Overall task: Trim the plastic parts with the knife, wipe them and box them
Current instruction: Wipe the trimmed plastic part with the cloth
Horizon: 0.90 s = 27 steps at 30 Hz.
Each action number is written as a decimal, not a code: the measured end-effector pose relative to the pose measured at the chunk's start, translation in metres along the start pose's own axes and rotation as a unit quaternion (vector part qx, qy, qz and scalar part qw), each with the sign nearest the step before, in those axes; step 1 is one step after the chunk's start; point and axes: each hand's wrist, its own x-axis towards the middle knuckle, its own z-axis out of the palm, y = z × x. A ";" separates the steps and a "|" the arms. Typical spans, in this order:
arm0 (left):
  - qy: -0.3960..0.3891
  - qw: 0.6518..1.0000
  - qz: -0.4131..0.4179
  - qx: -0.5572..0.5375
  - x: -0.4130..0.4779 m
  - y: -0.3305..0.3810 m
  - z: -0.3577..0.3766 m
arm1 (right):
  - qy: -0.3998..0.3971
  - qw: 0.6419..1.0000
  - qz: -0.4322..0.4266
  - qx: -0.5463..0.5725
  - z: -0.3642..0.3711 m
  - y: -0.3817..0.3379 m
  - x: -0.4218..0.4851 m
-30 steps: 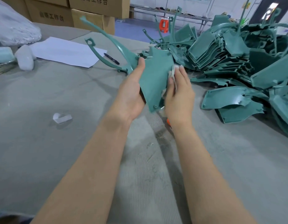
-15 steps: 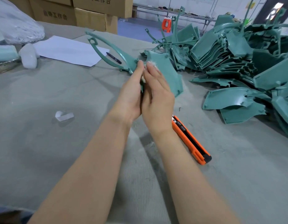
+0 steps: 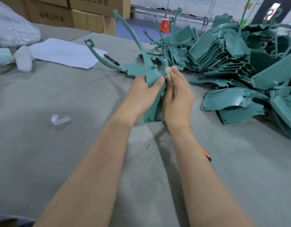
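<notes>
I am gripping one teal-green moulded plastic part (image 3: 152, 74) upright in my left hand (image 3: 141, 94), with its long curved arm pointing up and away. My right hand (image 3: 177, 99) is holding a small off-white wiping wad (image 3: 167, 73) against its right side. The pile of matching teal parts (image 3: 231, 54) is lying just beyond, to the right. The orange utility knife (image 3: 206, 155) is lying flat, mostly hidden behind my right forearm.
</notes>
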 end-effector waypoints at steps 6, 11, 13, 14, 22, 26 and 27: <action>-0.021 0.995 0.050 0.080 -0.001 -0.001 -0.005 | 0.026 0.998 -0.023 0.053 -0.028 -0.006 0.017; -0.067 0.975 0.122 0.171 -0.004 0.007 -0.004 | -0.084 0.995 -0.041 0.046 -0.023 -0.003 0.016; -0.094 0.960 0.149 0.219 -0.004 0.009 -0.003 | -0.060 0.997 -0.032 0.036 -0.027 0.003 0.020; -0.103 0.953 0.159 0.236 -0.005 0.010 -0.002 | -0.054 0.998 -0.031 0.025 -0.029 0.006 0.022; -0.162 0.908 0.200 0.332 -0.013 0.012 0.010 | 0.129 0.970 0.183 0.097 -0.036 0.015 0.033; -0.131 0.942 0.160 0.264 -0.011 0.008 0.009 | 0.103 0.935 0.273 0.204 -0.042 0.018 0.032; -0.117 0.948 0.155 0.251 -0.010 0.007 0.008 | 0.095 0.943 0.242 0.205 -0.041 0.014 0.029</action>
